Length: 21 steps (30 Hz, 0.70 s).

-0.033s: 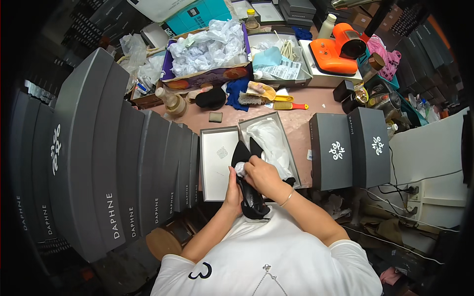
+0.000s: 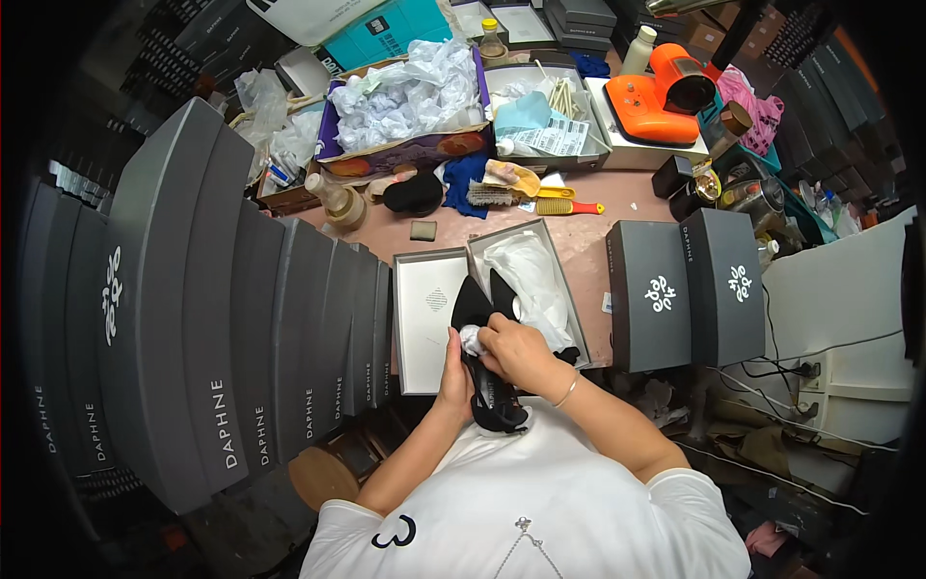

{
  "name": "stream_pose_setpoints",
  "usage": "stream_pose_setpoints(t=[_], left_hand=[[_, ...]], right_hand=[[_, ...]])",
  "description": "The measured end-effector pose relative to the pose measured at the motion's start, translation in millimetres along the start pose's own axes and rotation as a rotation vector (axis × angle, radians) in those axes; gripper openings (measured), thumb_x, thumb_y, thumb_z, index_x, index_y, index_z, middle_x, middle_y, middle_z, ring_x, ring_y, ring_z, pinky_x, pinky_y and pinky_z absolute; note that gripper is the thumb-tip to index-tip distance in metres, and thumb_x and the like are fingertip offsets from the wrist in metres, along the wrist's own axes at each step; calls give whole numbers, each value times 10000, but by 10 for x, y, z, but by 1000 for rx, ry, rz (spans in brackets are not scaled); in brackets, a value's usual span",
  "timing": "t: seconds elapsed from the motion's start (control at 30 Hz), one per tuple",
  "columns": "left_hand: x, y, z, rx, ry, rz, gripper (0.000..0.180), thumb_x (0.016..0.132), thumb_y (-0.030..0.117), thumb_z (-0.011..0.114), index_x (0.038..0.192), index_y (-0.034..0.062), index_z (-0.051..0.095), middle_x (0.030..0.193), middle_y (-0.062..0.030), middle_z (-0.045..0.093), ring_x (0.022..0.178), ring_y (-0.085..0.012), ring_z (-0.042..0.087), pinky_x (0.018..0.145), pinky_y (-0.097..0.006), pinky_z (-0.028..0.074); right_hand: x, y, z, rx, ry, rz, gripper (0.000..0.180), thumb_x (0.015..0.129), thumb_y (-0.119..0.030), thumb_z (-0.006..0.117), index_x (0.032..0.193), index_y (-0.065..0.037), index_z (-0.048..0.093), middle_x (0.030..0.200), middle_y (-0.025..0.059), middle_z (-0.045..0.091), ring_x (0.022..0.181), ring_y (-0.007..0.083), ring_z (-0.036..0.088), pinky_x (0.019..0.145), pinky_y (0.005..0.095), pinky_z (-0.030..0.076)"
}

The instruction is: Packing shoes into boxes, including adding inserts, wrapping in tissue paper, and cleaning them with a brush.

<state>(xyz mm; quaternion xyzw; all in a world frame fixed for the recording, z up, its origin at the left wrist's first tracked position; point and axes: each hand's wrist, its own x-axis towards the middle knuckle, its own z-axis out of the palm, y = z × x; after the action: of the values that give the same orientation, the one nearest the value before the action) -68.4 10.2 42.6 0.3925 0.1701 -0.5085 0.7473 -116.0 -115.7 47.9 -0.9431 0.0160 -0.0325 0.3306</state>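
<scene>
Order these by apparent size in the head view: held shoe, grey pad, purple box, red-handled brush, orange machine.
Purple box
Orange machine and held shoe: unsure, as the shoe is nearer the camera and partly hidden
Red-handled brush
Grey pad

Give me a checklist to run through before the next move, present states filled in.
1. Black pointed-toe shoe supported by the left hand: ok.
2. Right hand at the crumpled white paper: ok.
3. Right hand's grip on that paper firm: cannot tell, the hand hides much of the contact.
4. Both hands free: not ok, both are at the shoe.
5. Gray shoebox open: ok, white tissue paper shows inside.
6. Gray lid off: ok, left of the shoebox.
</scene>
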Motion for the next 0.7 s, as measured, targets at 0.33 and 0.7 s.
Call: stream_pose_setpoints(t=[0.33, 0.7], left_hand=[[-3, -187, -265, 179, -23, -31, 694, 868, 734, 310, 1015, 93, 530, 738, -61, 576, 640, -161, 609, 550, -283, 538], [603, 584, -809, 670, 469, 775, 481, 940, 408, 531, 1192, -2, 536, 1057, -124, 629, 947, -201, 629, 855, -308, 504]], right_hand=[[-2, 328, 102, 283, 138, 61, 534, 697, -157, 777, 1142, -61, 497, 987, 131, 539, 873, 305, 586, 754, 344, 491], [-791, 786, 335, -367, -314, 314, 346, 756, -301, 720, 959, -42, 613, 909, 121, 598, 914, 301, 568, 782, 399, 412]])
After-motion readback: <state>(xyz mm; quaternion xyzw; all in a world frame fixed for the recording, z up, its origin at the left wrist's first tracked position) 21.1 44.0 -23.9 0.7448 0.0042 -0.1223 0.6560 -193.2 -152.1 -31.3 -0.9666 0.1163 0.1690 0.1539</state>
